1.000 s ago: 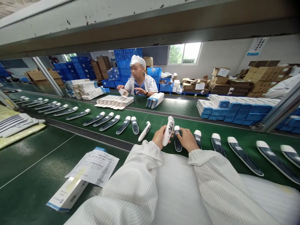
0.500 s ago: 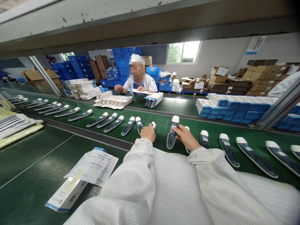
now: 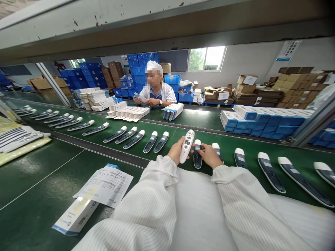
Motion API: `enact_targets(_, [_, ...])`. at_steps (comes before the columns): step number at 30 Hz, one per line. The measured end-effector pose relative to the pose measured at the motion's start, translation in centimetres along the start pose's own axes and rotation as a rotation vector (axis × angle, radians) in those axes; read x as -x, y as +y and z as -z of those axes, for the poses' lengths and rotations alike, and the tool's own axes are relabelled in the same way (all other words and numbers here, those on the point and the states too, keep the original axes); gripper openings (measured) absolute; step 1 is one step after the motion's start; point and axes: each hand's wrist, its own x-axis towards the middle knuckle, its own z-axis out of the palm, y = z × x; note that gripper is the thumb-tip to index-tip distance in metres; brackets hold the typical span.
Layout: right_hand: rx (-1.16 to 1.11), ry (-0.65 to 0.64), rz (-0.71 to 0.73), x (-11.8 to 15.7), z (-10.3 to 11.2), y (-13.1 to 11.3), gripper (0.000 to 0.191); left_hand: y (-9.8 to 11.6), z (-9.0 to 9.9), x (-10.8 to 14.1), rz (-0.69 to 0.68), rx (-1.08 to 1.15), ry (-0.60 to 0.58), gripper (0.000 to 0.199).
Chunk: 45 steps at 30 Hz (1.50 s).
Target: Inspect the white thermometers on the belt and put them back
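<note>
My left hand (image 3: 176,150) grips a white handheld thermometer (image 3: 186,146) upright, its display face turned toward me. My right hand (image 3: 208,156) lies close beside it, with fingertips on a dark-backed, white-tipped device (image 3: 197,157) on the green belt (image 3: 230,144). Whether those fingers grip it, I cannot tell. More of these devices lie in a slanted row, one (image 3: 161,142) just left of my hands and another (image 3: 240,158) to their right. Both my sleeves are white striped cleanroom cloth.
A co-worker (image 3: 157,85) in a white coat and hairnet sits across the belt, handling a small card. White cartons (image 3: 128,113) and stacked blue-and-white boxes (image 3: 261,120) stand beyond the devices. A paper sheet (image 3: 104,186) lies on a white carton (image 3: 75,215) at lower left.
My left hand has lifted a white-faced device from the belt. The device held upright in my right hand now lies on the belt. The row of devices has shifted right.
</note>
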Motion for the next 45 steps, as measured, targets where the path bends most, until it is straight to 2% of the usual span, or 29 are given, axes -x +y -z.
enact_targets(3, [-0.053,0.066,-0.046,0.5,0.8,-1.6,0.032,-0.5,-0.5,-0.2,-0.029,0.026,0.070,0.033])
enact_targets(5, [-0.286,-0.015,-0.065,0.9,1.1,-3.0,0.034,-0.9,-0.5,-0.4,-0.066,0.032,0.085,0.026])
enact_targets(8, [-0.668,-0.215,-0.096,1.5,1.5,-4.5,0.038,-1.2,-0.4,-0.7,-0.112,0.078,0.080,0.032])
enact_targets(10, [-0.792,-0.273,-0.110,1.7,1.5,-4.9,0.041,-1.2,-0.3,-0.8,-0.145,0.101,0.069,0.031])
enact_targets(13, [-0.843,-0.313,-0.095,1.8,1.6,-4.7,0.037,-1.2,-0.2,-0.9,-0.184,0.068,0.014,0.032])
enact_targets(15, [-0.845,-0.317,-0.096,1.8,1.5,-4.5,0.036,-1.1,0.0,-1.0,-0.220,-0.060,0.026,0.026])
enact_targets(16, [-0.857,-0.312,-0.108,1.7,1.5,-4.4,0.036,-1.0,0.1,-1.0,-0.261,-0.185,0.067,0.022])
enact_targets(19, [-0.911,-0.306,-0.134,1.6,1.6,-4.2,0.036,-0.6,1.1,-1.0,-0.421,-0.710,0.308,0.024])
enact_targets(20, [-0.917,-0.304,-0.138,1.6,1.6,-4.2,0.036,-0.4,1.5,-1.0,-0.420,-0.846,0.376,0.032])
enact_targets(22, [-0.914,-0.309,-0.138,1.6,1.7,-4.2,0.036,-0.1,2.3,-1.2,-0.328,-0.963,0.440,0.048])
enact_targets(24, [-0.903,-0.310,-0.132,1.6,1.7,-4.2,0.037,0.1,2.8,-1.4,-0.225,-0.931,0.411,0.053])
enact_targets(28, [-0.830,-0.272,-0.125,1.5,1.3,-3.7,0.039,0.2,2.6,-1.7,-0.149,-0.766,0.313,0.048])
enact_targets(31, [-0.680,-0.197,-0.119,1.1,0.6,-2.7,0.043,0.1,1.7,-1.3,-0.089,-0.357,0.168,0.041])
enact_targets(33, [-0.446,-0.121,-0.096,0.7,0.0,-1.7,0.041,0.1,1.1,-0.8,-0.048,-0.038,0.062,0.035])
enact_targets(35, [-0.206,-0.065,-0.074,0.3,-0.4,-0.7,0.031,-0.1,0.4,-0.4,-0.019,0.110,0.007,0.032])
enact_targets(37, [-0.076,-0.042,-0.066,0.1,-0.5,0.1,0.021,-0.2,-0.1,-0.1,-0.005,0.129,0.000,0.036])
enact_targets(39, [-0.042,-0.026,-0.066,0.0,-0.3,0.3,0.017,-0.4,-0.5,0.0,0.003,0.111,0.026,0.039])
enact_targets(42, [-0.004,0.057,-0.080,0.2,0.4,-0.6,0.030,-0.9,-0.9,0.1,0.004,0.078,0.091,0.032])
enact_targets(44, [-0.108,0.069,-0.091,0.5,0.9,-1.8,0.037,-1.2,-1.1,-0.1,-0.026,0.066,0.110,0.024])
enact_targets(45, [-0.220,0.025,-0.092,0.7,1.0,-2.4,0.039,-1.3,-1.2,-0.2,-0.045,0.065,0.109,0.023])
